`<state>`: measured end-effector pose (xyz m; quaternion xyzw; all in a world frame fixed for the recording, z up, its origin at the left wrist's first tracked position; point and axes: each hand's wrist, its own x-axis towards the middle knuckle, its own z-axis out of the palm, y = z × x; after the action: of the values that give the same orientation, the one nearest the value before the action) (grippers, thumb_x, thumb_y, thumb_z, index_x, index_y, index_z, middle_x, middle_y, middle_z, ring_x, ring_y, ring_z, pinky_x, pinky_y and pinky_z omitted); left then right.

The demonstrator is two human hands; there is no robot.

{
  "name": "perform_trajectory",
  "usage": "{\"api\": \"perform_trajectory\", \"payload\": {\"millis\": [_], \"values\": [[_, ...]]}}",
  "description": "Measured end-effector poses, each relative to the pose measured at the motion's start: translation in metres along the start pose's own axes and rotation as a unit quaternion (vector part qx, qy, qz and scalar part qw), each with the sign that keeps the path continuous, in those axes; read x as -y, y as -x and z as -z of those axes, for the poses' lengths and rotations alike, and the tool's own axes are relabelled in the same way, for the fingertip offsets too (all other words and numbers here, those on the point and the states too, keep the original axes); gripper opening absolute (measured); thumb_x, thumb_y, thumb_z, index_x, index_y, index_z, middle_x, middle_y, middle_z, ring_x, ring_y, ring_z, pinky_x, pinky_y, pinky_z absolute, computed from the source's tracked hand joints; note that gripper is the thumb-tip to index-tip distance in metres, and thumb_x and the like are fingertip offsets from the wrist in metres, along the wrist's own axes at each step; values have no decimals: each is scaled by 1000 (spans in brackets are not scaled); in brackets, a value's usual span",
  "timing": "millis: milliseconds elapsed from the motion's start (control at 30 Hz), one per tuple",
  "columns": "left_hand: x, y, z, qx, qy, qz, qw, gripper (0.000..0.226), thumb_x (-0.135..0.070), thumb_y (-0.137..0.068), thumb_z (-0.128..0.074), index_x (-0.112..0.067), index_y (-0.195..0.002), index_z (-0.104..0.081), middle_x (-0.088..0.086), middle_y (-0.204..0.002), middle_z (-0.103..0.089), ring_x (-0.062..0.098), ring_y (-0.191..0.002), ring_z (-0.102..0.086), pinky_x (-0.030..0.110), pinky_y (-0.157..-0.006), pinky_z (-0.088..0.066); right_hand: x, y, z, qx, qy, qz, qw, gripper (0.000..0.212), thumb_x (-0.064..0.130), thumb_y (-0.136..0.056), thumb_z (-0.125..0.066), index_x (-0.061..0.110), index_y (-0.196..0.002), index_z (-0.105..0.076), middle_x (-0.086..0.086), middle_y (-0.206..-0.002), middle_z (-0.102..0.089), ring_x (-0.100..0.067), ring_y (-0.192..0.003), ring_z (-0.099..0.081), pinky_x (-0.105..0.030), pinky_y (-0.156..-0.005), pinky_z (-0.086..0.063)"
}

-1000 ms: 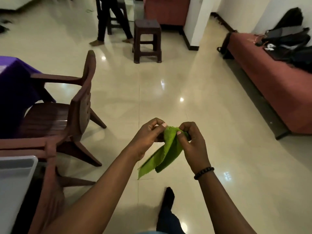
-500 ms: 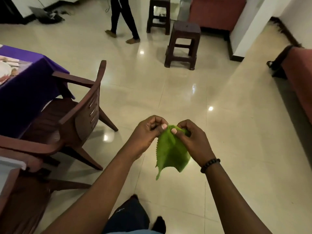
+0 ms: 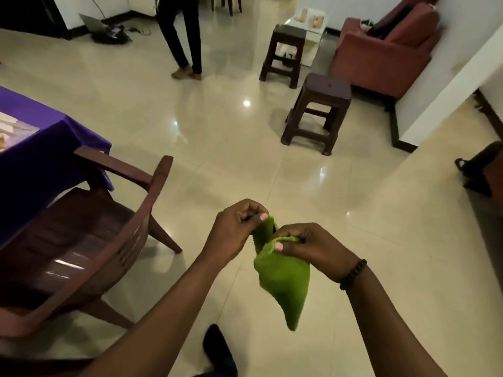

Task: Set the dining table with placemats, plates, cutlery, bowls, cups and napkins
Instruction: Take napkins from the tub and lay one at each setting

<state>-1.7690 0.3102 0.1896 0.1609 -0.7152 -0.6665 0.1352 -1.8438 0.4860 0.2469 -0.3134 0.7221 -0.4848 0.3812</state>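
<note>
A green cloth napkin [image 3: 283, 278] hangs in front of me above the tiled floor, its lower point dangling. My left hand [image 3: 235, 232] pinches one upper corner between thumb and curled fingers. My right hand [image 3: 313, 248], with a dark bead bracelet at the wrist, pinches the other upper edge just to the right. The dining table [image 3: 40, 159], draped in a purple cloth, is at the far left; a corner of a placemat with pale items shows at the frame edge.
A dark wooden armchair [image 3: 109, 240] stands at the table, to my left. Two brown plastic stools [image 3: 318, 112] and a red armchair [image 3: 381, 55] are further off. A person's legs [image 3: 182, 36] stand ahead. My foot [image 3: 220, 352] is below.
The view has swung left and up, bringing more of the table, stools and red armchair into sight. My hands have shifted their pinch on the napkin, which now hangs as a pouch-like fold.
</note>
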Motion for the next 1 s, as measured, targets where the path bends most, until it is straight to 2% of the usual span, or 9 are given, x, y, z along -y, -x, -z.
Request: {"api": "perform_trajectory", "payload": {"millis": [67, 167, 333, 400, 500, 767, 867, 933, 1000], "values": [[-5, -28, 9, -1, 20, 11, 1000, 5, -12, -92, -66, -14, -92, -71, 7, -84, -74, 19, -78, -68, 42, -77, -58, 10, -36, 10, -47, -13, 27, 998, 13, 23, -87, -68, 12, -89, -73, -7, -88, -72, -22, -85, -69, -34, -74, -56], [-9, -57, 18, -16, 56, 20, 998, 9, -11, -95, -62, -13, -95, -71, 9, -88, -74, 21, -81, -69, 43, -78, -58, 13, -87, 20, -155, 64, 37, 985, 16, 30, -90, -67, 18, -80, -68, -2, -78, -69, -23, -78, -66, -42, -73, -54], [-7, -107, 37, -78, 79, 23, 994, 10, -12, -95, -62, -15, -95, -71, 10, -90, -74, 21, -82, -68, 42, -80, -58, 18, -156, 36, -159, 124, 71, 977, 14, 29, -89, -67, 28, -76, -65, 16, -73, -66, 0, -69, -60, -18, -63, -45], [-6, -129, 44, -103, 82, 25, 991, 9, -11, -95, -62, -15, -95, -71, 9, -88, -74, 20, -80, -68, 38, -77, -59, 19, -182, 45, -143, 136, 86, 977, 13, 27, -89, -68, 30, -76, -64, 20, -74, -65, 3, -71, -59, -13, -63, -41], [-9, -162, 52, -131, 66, 26, 989, 11, -10, -95, -62, -14, -95, -72, 6, -86, -75, 20, -80, -70, 32, -75, -58, 20, -222, 63, -111, 167, 104, 974, 12, 29, -88, -69, 26, -77, -64, 14, -71, -64, 0, -68, -57, -16, -61, -40], [-29, -256, 71, -204, 47, 15, 978, 10, -24, -91, -69, -15, -96, -72, 3, -88, -74, 18, -87, -70, 37, -83, -59, 50, -344, 118, -49, 277, 154, 947, 17, 41, -87, -66, 26, -79, -64, 8, -69, -64, -5, -68, -57, -24, -60, -41], [-37, -286, 84, -216, -2, 19, 976, 12, -19, -83, -77, -20, -93, -71, 2, -87, -73, 20, -88, -70, 41, -87, -58, 63, -383, 132, -25, 308, 179, 934, 20, 49, -85, -65, 29, -82, -64, 10, -72, -65, -3, -69, -58, -24, -61, -44], [-38, -301, 95, -252, -43, 7, 967, 11, -14, -86, -74, -23, -91, -71, 1, -85, -72, 21, -87, -68, 46, -87, -56, 70, -407, 144, 38, 329, 195, 923, 19, 50, -85, -65, 31, -86, -63, 11, -77, -65, -4, -72, -58, -25, -64, -45], [-39, -307, 109, -270, -99, -3, 958, 13, -14, -88, -71, -27, -90, -70, -2, -85, -70, 17, -87, -66, 41, -85, -54, 77, -428, 156, 128, 385, 200, 892, 25, 47, -84, -68, 23, -84, -63, 5, -82, -64, -14, -75, -57, -33, -66, -44]]}}
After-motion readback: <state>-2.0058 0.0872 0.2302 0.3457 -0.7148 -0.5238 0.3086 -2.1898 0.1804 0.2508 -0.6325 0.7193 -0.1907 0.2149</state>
